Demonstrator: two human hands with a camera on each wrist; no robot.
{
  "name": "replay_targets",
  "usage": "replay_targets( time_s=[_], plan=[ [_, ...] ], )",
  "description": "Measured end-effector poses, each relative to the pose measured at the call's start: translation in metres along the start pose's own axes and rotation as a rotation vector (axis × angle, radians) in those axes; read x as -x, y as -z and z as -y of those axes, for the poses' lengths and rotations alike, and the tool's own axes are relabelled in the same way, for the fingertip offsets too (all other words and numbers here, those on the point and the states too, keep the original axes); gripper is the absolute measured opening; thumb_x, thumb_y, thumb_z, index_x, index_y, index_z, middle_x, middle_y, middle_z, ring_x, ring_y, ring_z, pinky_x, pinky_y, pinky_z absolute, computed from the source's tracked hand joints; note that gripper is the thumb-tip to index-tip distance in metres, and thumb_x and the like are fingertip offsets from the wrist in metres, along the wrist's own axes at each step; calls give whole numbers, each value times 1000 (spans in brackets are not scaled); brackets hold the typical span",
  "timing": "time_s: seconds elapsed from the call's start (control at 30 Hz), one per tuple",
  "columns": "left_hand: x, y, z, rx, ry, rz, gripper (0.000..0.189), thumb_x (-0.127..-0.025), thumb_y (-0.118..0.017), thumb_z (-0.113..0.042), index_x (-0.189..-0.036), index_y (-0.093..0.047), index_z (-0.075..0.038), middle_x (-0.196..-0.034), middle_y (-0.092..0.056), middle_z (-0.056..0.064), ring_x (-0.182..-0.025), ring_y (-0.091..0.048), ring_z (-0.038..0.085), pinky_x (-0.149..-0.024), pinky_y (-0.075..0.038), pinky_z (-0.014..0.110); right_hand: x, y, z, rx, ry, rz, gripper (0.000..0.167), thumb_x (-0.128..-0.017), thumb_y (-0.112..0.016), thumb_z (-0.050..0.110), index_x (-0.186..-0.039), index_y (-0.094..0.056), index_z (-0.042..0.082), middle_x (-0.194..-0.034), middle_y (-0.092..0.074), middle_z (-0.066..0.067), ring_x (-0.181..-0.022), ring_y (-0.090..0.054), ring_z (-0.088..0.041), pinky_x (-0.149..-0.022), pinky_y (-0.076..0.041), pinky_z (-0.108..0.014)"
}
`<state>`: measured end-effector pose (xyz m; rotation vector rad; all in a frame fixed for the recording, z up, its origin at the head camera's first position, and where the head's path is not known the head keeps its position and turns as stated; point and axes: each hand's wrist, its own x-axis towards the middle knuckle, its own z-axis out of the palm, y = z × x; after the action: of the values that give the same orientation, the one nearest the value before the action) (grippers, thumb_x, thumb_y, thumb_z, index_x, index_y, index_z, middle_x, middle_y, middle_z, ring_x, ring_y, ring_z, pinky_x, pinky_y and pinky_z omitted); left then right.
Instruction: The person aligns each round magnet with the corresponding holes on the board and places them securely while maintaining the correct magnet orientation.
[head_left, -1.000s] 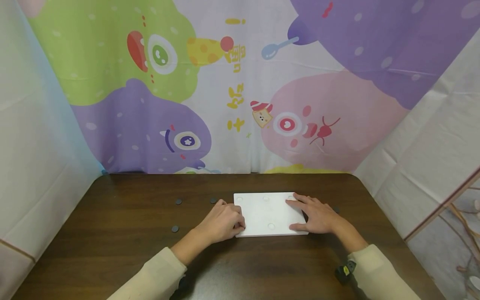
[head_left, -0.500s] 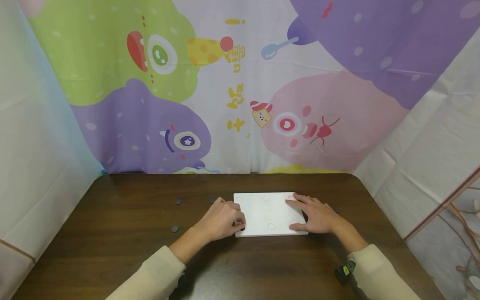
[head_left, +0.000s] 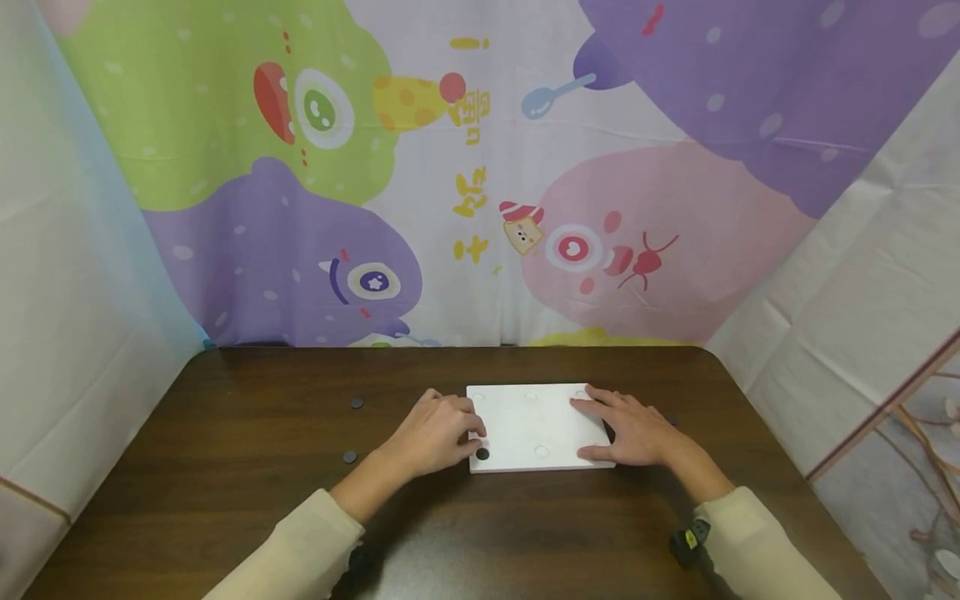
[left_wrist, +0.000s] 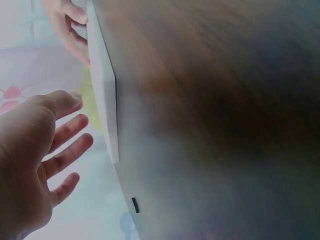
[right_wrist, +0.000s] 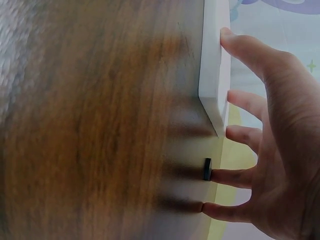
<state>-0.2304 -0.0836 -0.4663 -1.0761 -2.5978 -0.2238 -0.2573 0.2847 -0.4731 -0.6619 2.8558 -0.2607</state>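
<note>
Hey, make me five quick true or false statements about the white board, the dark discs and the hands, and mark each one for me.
1. The right hand touches the white board. True.
2. The white board is round. False: it is rectangular.
3. A dark disc lies at the board's near left corner. True.
4. Two more discs show on the table left of the left hand. True.
5. The left hand grips a disc. False: it holds nothing.

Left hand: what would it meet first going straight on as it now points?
The left hand would probably meet the white rectangular board first: in the head view, fingers overlap its left edge, though depth is unclear.
</note>
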Motion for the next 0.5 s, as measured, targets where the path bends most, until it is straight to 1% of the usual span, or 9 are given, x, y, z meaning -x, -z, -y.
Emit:
replay_targets(
  time_s=[0.1,0.27,0.4,0.5],
  plan=[
    [1,1,3,2,10,-12,6,-92,-93,-26,-97,-90,-25,-93,-81,-8,-80,-74,8,-85,-56,40,0,0,0,-2,0,-3,94,-95,-77,73,-172,-47,29,-184,-37,-17,-161,-44,-60,-113,-41,-91],
    [5,3,9,30,44,-5,7,-93,-93,-26,-100,-90,-25,-95,-81,-6,-79,-74,9,-86,-56,42,0,0,-1,-2,4,-4,94,-95,-77,73,-172,-48,28,-184,-37,-17,-160,-44,-60,-112,-42,-90],
    [10,5,14,21,74,7,7,-95,-92,-29,-101,-90,-26,-98,-81,-7,-85,-77,11,-88,-58,44,0,0,-1,-1,5,-8,94,-95,-77,72,-172,-48,28,-184,-38,-17,-160,-44,-61,-112,-42,-91],
    [14,7,17,4,83,11,6,-95,-91,-30,-100,-89,-28,-100,-81,-7,-89,-79,12,-88,-58,44,0,0,-1,-2,5,-9,94,-94,-77,72,-172,-48,28,-184,-38,-17,-160,-44,-61,-112,-42,-91]
  ],
)
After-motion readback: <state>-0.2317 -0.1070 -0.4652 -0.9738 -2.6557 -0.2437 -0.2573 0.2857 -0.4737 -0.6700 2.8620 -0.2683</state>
